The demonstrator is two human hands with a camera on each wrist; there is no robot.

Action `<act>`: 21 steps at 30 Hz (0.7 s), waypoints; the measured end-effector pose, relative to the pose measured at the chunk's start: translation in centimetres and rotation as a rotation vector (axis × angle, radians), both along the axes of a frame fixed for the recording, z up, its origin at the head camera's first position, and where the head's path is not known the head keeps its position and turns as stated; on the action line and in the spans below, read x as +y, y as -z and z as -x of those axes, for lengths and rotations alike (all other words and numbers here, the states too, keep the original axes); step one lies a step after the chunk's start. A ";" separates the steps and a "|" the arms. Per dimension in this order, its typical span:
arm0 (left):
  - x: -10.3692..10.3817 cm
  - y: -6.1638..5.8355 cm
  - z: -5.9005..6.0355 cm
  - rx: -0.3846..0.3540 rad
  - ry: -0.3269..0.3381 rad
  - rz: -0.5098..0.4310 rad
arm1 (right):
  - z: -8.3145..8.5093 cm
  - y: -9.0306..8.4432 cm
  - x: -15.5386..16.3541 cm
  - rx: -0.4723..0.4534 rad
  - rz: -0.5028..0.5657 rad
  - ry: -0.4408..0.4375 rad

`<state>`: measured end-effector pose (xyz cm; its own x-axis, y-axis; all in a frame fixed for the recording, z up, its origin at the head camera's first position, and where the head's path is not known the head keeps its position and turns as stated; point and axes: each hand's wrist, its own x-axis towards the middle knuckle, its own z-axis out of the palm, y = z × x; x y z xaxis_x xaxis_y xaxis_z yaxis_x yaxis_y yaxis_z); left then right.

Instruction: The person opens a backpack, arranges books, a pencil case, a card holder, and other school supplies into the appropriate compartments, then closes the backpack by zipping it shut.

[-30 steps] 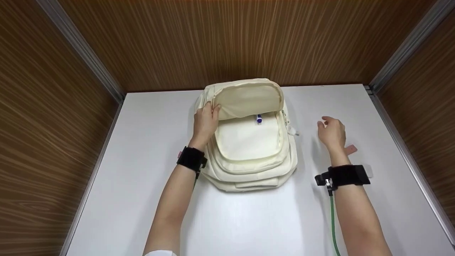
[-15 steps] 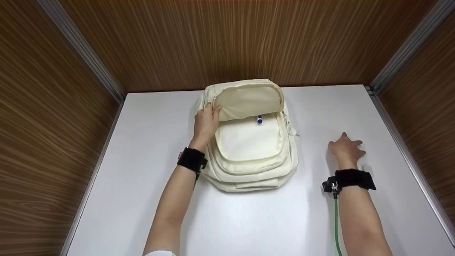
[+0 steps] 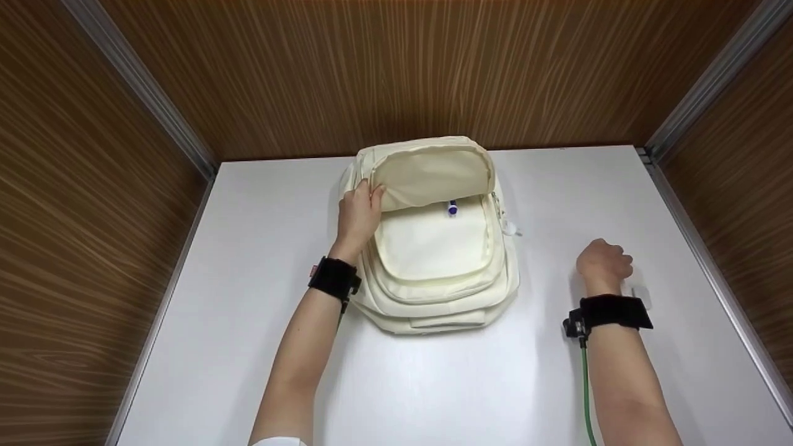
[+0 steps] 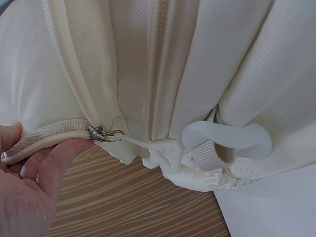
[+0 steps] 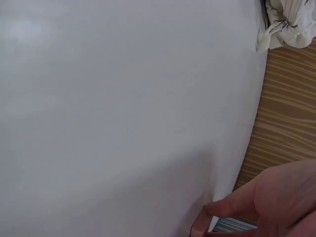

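Observation:
A cream backpack (image 3: 433, 248) lies on the white table, its front pocket unzipped. My left hand (image 3: 359, 214) pinches the pocket's flap (image 3: 433, 176) at its left edge and holds it up; the left wrist view shows the zipper edge (image 4: 54, 133) between thumb and fingers, close to a metal zipper pull (image 4: 103, 133). The blue end of a pen or marker (image 3: 452, 208) pokes out beneath the flap. On the right of the table, my right hand (image 3: 604, 263) has curled fingers. In the right wrist view, thumb and fingers pinch a flat pinkish-red strip (image 5: 200, 222), mostly hidden.
A small translucent piece (image 3: 642, 297) lies beside the right wrist. A white tag (image 3: 511, 229) hangs at the backpack's right side. Wood-grain panels (image 3: 396, 74) enclose the back and sides, and a green cable (image 3: 585, 390) trails from the right wristband.
My right hand has moved right and toward me over the pink strip, spread its fingers, then curled them around it. The left hand stays on the flap.

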<state>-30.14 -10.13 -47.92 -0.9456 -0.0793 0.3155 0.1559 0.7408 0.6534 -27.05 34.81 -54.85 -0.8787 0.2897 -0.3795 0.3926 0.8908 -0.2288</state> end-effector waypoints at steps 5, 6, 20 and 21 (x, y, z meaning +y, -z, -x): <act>0.0 0.1 0.0 -0.007 0.005 -0.007 | 0.1 0.1 0.0 0.024 -0.062 -0.001; 0.0 0.1 0.1 -0.005 0.004 -0.004 | 0.2 0.0 0.0 0.034 -0.076 0.002; -0.2 0.0 0.0 -0.008 0.015 -0.013 | 0.8 -0.6 -1.1 0.220 -0.002 0.059; -0.2 0.0 0.0 -0.008 0.013 -0.012 | 0.8 -0.9 -1.5 0.251 0.029 0.059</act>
<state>-30.13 -10.35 -47.92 -0.9490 -0.0707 0.3071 0.1603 0.7306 0.6637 -27.88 33.31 -53.94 -0.9284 0.3353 -0.1605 0.3711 0.8600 -0.3502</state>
